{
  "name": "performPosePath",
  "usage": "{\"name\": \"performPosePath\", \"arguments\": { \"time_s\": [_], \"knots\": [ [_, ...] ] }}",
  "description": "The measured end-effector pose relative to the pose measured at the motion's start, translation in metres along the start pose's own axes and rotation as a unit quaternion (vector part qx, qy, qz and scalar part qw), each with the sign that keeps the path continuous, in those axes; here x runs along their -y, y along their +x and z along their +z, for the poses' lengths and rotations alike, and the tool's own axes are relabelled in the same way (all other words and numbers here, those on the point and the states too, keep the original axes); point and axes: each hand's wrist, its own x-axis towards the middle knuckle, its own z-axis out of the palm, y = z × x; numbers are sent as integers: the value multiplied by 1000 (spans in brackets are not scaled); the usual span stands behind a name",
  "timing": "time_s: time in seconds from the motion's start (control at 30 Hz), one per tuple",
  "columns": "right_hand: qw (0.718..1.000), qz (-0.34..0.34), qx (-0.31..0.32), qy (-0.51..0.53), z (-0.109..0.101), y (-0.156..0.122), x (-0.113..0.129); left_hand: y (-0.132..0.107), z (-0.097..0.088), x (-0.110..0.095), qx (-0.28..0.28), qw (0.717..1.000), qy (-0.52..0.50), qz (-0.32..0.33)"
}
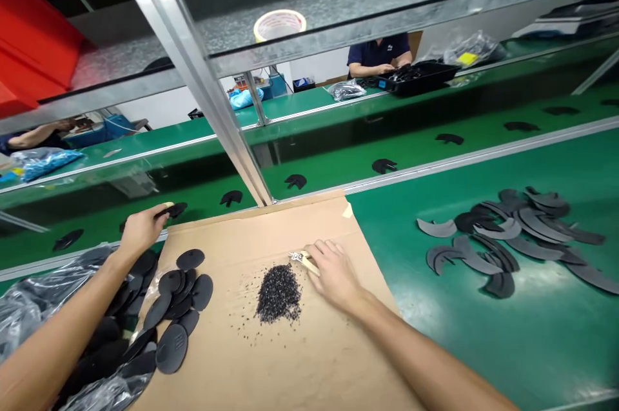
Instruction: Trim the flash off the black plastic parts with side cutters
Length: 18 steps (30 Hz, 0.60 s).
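Black part (pixel 178 210) between its fingers, your left hand (pixel 140 230) is just beyond the cardboard's (pixel 333 359) far-left corner, apparently a pick-or-place step; your right hand (pixel 337 274) grasps pliers (pixel 305 262). Next calls for a steady pinch.

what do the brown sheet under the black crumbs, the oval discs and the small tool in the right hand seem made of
Brown sheet: probably matte cardboard, from its flat, plain tan face. Oval discs: matte plastic or rubber; their even, dull black surface leaves it open. Small tool: shiny silvery head suggests metal; pale yellow handle looks plastic.
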Motion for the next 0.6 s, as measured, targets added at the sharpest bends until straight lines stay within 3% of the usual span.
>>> {"name": "performPosePath", "arguments": {
  "time_s": [0.1,0.23,0.3,0.4,0.5,0.6],
  "knots": [
    [1000,-5,5,-1,-2,-1,3,-20,-6,-46,-26,994,-65,87],
    [1000,-9,10,-8,-5,-1,6,-37,-4,-146,-6,935,-188,301],
    [1000,-13,10,-12,-5,-1,6,-34,8,-200,12,904,-224,365],
    [1000,-25,6,-15,-7,0,4,-15,35,-267,45,897,-198,393],
    [999,-42,-4,-12,-8,3,0,4,61,-307,54,905,-168,387],
    [998,-55,-12,-6,-9,6,-4,11,74,-320,59,905,-144,395]
  ]
}}
